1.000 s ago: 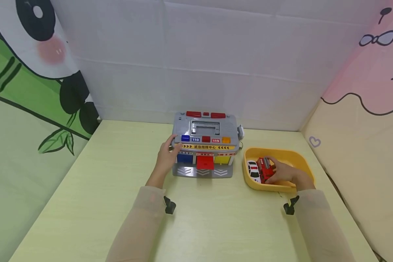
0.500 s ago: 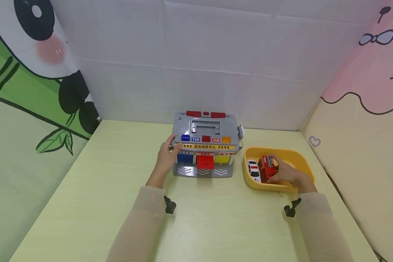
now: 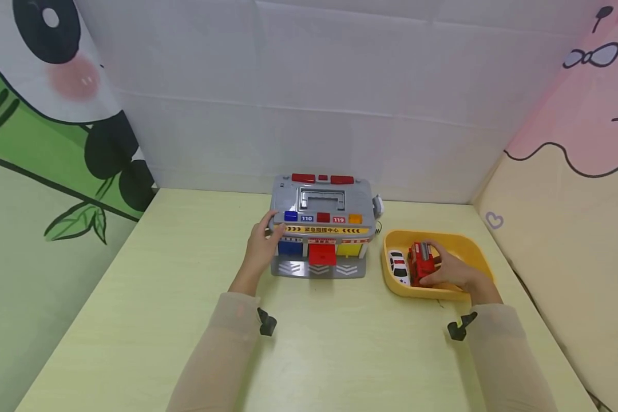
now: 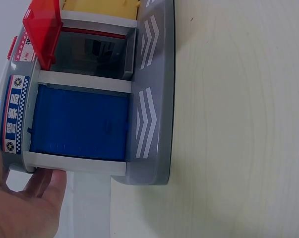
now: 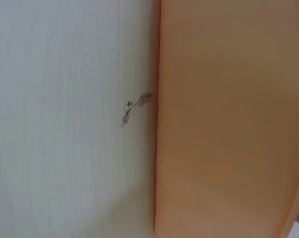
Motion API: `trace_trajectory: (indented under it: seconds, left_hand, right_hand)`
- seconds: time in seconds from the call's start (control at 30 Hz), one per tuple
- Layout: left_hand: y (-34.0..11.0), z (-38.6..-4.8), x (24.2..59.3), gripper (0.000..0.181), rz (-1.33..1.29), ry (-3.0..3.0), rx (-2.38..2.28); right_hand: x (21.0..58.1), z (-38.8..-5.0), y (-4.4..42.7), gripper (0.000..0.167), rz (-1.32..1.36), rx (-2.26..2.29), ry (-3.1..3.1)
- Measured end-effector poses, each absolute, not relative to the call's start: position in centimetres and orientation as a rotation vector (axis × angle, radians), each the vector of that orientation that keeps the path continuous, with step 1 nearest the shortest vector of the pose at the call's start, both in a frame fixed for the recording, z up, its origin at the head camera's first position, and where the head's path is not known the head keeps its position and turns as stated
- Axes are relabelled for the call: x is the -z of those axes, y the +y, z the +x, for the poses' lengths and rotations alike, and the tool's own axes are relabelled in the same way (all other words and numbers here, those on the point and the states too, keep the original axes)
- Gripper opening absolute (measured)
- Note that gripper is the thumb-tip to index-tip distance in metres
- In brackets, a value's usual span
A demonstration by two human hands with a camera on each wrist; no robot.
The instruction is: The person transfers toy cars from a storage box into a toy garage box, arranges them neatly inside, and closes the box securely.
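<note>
Head view: red truck was in the yellow tray, right next to the white car; couldn't tell if it touched the tray floor. Its long axis ran approx. away from the person, abt. parallel to the car's. R hand was on its right side w/ fingers clamped on it, thumb at the near end, fingertips at the far end, so the truck lay left of the palm, btwn hand & car. R hand was obv. the nearer; L hand was well apart, gripping the left end of the toy station. Key bit imo: station stood left of the truck, past the tray wall, bays facing the person, so the truck's axis prob. matched the way in.

L wrist view: L fingers curled round the station's end. Blue door was down; red door swung up, middle bay exposed.

R wrist view: just tray wall, table & a dark mark; couldn't tell fingers or truck from there.
</note>
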State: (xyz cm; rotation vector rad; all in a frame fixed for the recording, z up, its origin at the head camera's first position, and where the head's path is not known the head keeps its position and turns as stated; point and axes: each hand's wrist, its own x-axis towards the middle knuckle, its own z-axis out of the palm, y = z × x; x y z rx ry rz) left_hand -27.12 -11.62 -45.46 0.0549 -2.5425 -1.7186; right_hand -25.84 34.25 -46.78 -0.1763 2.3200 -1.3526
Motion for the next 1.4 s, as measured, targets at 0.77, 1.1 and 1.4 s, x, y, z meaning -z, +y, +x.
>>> trace_trajectory:
  seconds: [0.77,1.1,1.4]
  left_hand:
    - [-11.7,-27.0,45.4,0.048,0.042,-2.529,1.722]
    - [-11.6,-26.9,45.3,0.048,0.051,-2.530,1.726]
    - [-11.6,-26.8,45.1,0.047,0.063,-2.523,1.735]
  right_hand:
    - [44.9,-25.2,34.4,0.104,-0.251,1.412,2.306]
    - [44.4,-24.9,34.1,0.107,-0.231,1.400,2.294]
    - [43.0,-24.2,33.1,0.104,-0.288,1.426,2.272]
